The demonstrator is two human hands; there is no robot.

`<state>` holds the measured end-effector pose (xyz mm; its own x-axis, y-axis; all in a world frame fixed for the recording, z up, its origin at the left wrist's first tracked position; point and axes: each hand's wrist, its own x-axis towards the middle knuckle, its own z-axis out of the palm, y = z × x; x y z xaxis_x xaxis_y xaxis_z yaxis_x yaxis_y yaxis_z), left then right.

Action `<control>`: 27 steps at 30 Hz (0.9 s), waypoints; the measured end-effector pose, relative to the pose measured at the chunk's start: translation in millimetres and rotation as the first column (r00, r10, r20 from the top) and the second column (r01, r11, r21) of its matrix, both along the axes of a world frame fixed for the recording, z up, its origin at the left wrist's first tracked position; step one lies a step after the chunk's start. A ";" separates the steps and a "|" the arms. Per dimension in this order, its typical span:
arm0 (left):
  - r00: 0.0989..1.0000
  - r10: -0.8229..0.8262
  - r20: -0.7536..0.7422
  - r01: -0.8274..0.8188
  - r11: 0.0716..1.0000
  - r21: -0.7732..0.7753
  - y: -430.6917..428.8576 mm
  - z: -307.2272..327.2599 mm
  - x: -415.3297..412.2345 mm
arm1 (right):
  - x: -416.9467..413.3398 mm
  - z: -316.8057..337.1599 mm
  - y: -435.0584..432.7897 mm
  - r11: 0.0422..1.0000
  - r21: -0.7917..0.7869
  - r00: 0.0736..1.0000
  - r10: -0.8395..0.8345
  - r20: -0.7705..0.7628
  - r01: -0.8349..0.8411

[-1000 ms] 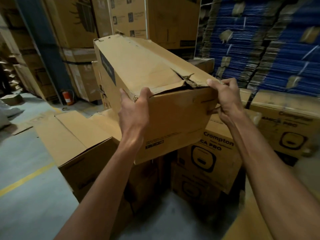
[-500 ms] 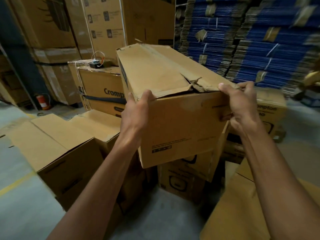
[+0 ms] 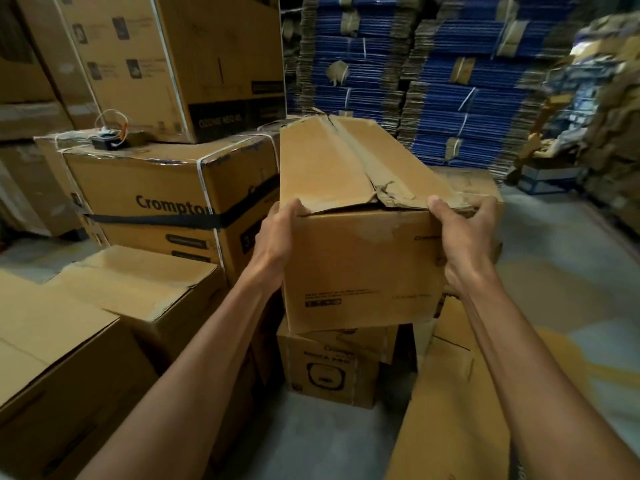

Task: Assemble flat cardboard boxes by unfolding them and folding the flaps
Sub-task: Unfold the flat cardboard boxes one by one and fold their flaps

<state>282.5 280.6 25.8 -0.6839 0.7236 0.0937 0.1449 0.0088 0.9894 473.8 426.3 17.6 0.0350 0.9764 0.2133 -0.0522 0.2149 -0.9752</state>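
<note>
I hold a long brown cardboard box (image 3: 360, 258) in the air in front of me, its near end facing me and its folded top flaps closed, torn where they meet. My left hand (image 3: 277, 237) grips the near left top corner, thumb on the flap. My right hand (image 3: 464, 237) grips the near right top corner, fingers curled over the crumpled flap edge. The box hangs above a smaller printed carton (image 3: 329, 372) on the floor.
Assembled brown boxes (image 3: 138, 289) stand at my left, a strapped Crompton carton (image 3: 166, 199) behind them. Tall cartons (image 3: 166, 64) rise at the back left. Bundles of flat blue cardboard (image 3: 450, 81) are stacked behind. Flat cardboard (image 3: 446, 410) leans at lower right on grey floor.
The box has swung to the right with both hands still on it, and its length now points more straight away from me. My view has turned right as well.
</note>
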 end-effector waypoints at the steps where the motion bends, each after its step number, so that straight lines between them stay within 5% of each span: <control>1: 1.000 -0.013 0.002 0.013 1.000 -0.011 9.1 -1.0 -8.9 | -6.5 -2.6 4.5 1.000 -0.008 1.000 -0.024 0.006 0.024; 27: 0.938 -0.343 0.045 0.346 0.927 -0.147 220.7 -24.1 -275.1 | -241.5 -45.7 143.1 0.920 -0.142 0.931 -0.357 0.081 0.365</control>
